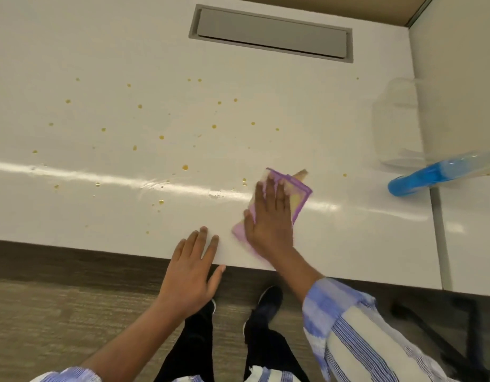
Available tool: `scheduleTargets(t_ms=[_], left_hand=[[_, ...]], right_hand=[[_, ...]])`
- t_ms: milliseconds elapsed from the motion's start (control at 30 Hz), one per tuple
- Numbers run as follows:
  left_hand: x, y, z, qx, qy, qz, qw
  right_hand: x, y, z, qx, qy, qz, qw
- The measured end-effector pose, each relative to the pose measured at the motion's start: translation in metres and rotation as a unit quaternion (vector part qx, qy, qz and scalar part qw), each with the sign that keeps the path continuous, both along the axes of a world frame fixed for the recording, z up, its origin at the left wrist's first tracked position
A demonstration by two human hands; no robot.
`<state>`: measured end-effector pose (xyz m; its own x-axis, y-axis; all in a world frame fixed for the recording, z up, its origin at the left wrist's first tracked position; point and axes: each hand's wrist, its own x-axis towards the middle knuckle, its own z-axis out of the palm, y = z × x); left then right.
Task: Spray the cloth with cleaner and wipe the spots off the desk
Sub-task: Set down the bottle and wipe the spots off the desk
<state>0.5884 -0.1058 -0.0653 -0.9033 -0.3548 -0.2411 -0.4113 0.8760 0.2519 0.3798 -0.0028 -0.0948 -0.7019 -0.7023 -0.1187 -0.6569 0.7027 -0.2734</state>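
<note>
Pressing one cloth [295, 200], right hand [268, 216] flat; left hand [187, 271] spread on desk [155, 51]; one bottle [420, 177].

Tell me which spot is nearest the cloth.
The spot just left of the far end of the cloth, nearly touching it; every other spot lies clearly farther off.

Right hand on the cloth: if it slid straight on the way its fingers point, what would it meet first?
The right hand, flat on the cloth, points away across the desk. Ahead lies bare surface, then probably the orange spot just beyond, and farther on the grey cable hatch.
</note>
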Motion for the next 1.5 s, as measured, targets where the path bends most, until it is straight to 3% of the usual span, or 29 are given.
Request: scheduleTargets(t_ms=[100, 233, 400, 467, 567, 667, 733, 800, 900, 1033, 1167, 1333, 1433, 1500], left_hand=[[0.004, 0.0, -0.005, 0.001, 0.01, 0.0, 1.0], [0.005, 0.003, -0.01, -0.004, 0.014, 0.012, 1.0], [0.002, 0.008, -0.011, -0.008, 0.028, 0.032, 0.999], [0.001, 0.009, -0.01, -0.011, 0.031, 0.038, 0.999], [0.0, 0.012, -0.009, -0.01, 0.029, 0.045, 0.999], [-0.001, 0.012, -0.006, -0.012, 0.03, 0.047, 0.998], [-0.002, 0.012, -0.005, -0.016, 0.027, 0.046, 0.998], [-0.005, 0.014, -0.004, -0.027, 0.015, 0.046, 0.998], [-0.021, 0.016, 0.001, -0.041, 0.009, 0.051, 0.998], [-0.053, 0.019, 0.007, -0.036, 0.07, 0.021, 0.997], [-0.069, 0.018, 0.001, -0.024, 0.085, -0.035, 0.995], [-0.069, 0.006, -0.012, -0.011, 0.061, -0.109, 0.992], [-0.069, 0.0, -0.014, -0.019, 0.053, -0.147, 0.988], [-0.07, -0.005, -0.014, -0.021, 0.059, -0.159, 0.985]], right_hand=[[-0.007, 0.055, 0.001, 0.008, -0.007, 0.04, 0.999], [-0.098, 0.085, -0.001, 0.027, 0.039, -0.082, 0.995], [-0.166, 0.032, 0.005, 0.032, 0.033, -0.2, 0.979], [-0.151, 0.009, 0.003, 0.007, 0.048, -0.16, 0.986], [-0.085, 0.002, -0.001, -0.029, 0.036, -0.004, 0.999], [-0.024, 0.038, 0.003, -0.008, -0.009, 0.162, 0.987], [-0.03, 0.068, 0.001, -0.006, -0.007, 0.228, 0.974], [-0.065, 0.086, 0.0, -0.011, 0.008, 0.19, 0.982], [-0.127, 0.082, 0.006, -0.008, 0.011, 0.012, 1.0], [-0.145, 0.03, 0.011, -0.003, -0.001, -0.138, 0.99], [-0.094, -0.003, 0.002, -0.011, 0.006, -0.053, 0.999], [-0.033, 0.06, 0.006, -0.007, -0.005, 0.134, 0.991], [-0.053, 0.103, 0.011, 0.008, 0.011, 0.125, 0.992], [-0.079, 0.11, 0.012, 0.011, 0.017, 0.044, 0.999]])
